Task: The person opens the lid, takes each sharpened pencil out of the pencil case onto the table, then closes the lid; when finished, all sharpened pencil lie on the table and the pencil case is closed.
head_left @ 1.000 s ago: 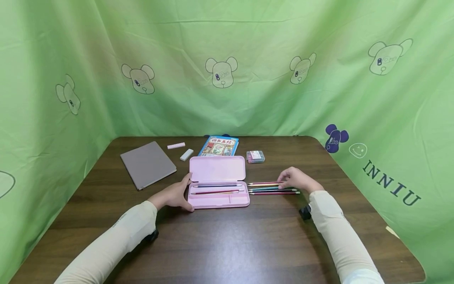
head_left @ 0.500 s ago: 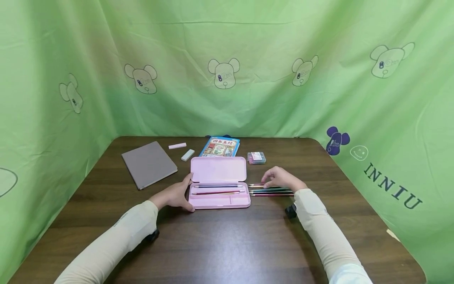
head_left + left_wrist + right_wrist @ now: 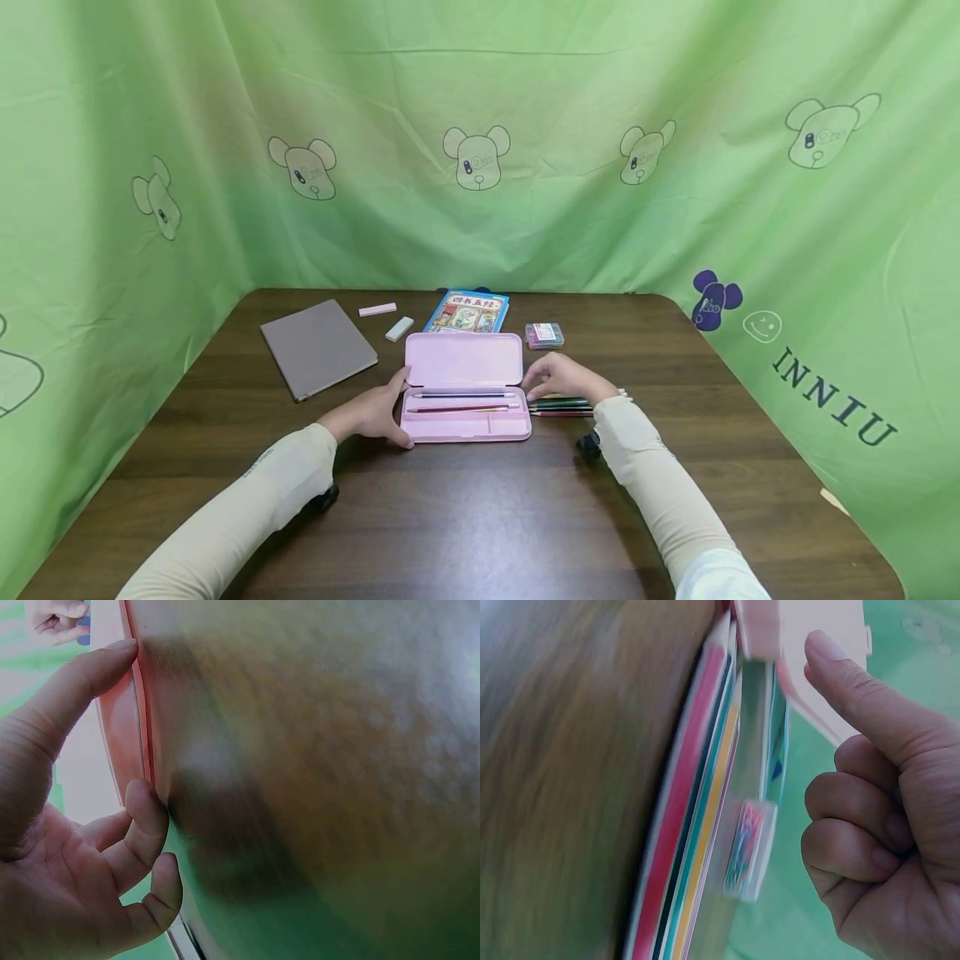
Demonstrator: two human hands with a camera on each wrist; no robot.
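An open pink pencil case (image 3: pixel 450 429) lies on the table with its lid tipped back and several pencils (image 3: pixel 461 408) in its long compartment. At the case's left end my left hand (image 3: pixel 367 414) grips it, thumb on the near side and fingers on the far side; the left wrist view shows thumb and fingertips on its edge. My right hand (image 3: pixel 567 377) hovers by the case's right end, above several loose pencils (image 3: pixel 558 406). In the right wrist view its thumb is straight, the other visible fingers bend inward, and nothing shows between them; the index finger is hidden.
Behind the case lie a picture-covered book (image 3: pixel 468 310), a white eraser-like block (image 3: pixel 400 329) and a pink strip (image 3: pixel 377 309). A grey notebook (image 3: pixel 318 350) sits at the left. A small clear box (image 3: pixel 544 336) with coloured contents stands back right.
My right hand has moved left along the loose pencils, from near their right ends to beside the case. My left hand keeps its grip on the case. The head view has shifted slightly.
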